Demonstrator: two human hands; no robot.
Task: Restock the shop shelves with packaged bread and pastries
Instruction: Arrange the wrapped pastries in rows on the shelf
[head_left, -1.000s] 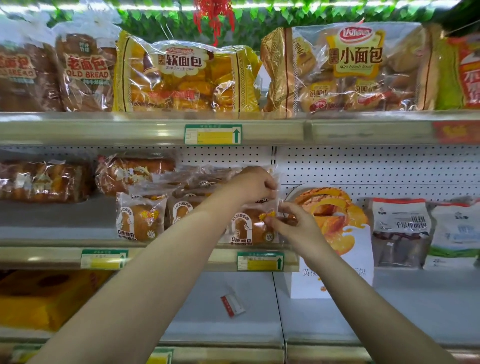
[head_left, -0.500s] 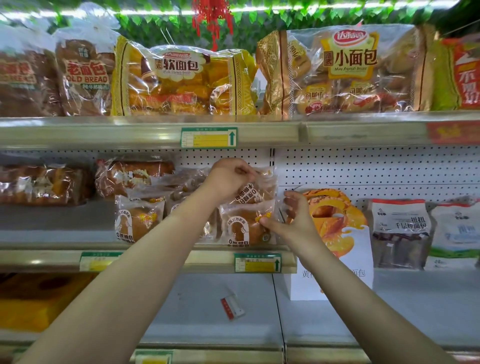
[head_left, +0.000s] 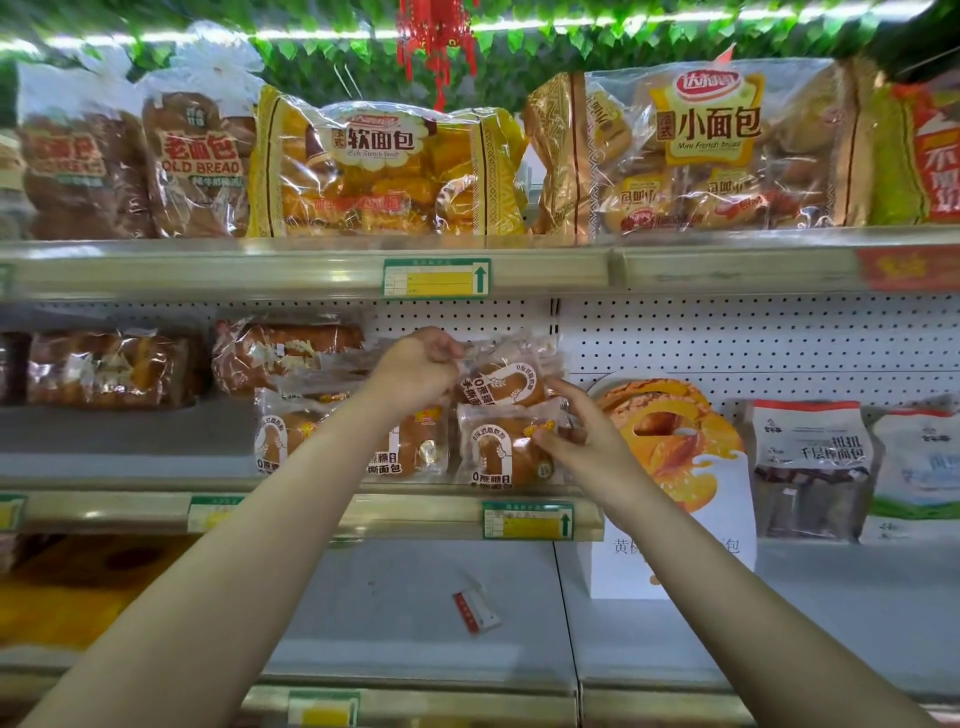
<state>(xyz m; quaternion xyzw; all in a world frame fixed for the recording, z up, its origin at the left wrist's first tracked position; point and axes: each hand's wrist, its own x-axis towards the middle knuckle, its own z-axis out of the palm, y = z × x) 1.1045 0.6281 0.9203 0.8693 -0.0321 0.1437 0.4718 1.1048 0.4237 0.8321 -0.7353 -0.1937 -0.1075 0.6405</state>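
Observation:
Small clear-wrapped bread packs stand in a row on the middle shelf. My left hand pinches the top edge of an upper bread pack that lies on top of the row. My right hand grips the right side of the lower bread pack standing at the row's right end. Two more of the same packs stand to the left, partly hidden by my left forearm.
Large bags of soft bread and mini French bread fill the top shelf. Brown loaves lie at the middle shelf's left. A white-and-orange box and dark pastry bags stand right. A small red-and-white tag lies on the lower shelf.
My left hand has lifted the upper pack higher, so it sits on top of the row. My right hand has stayed at the lower pack's right side.

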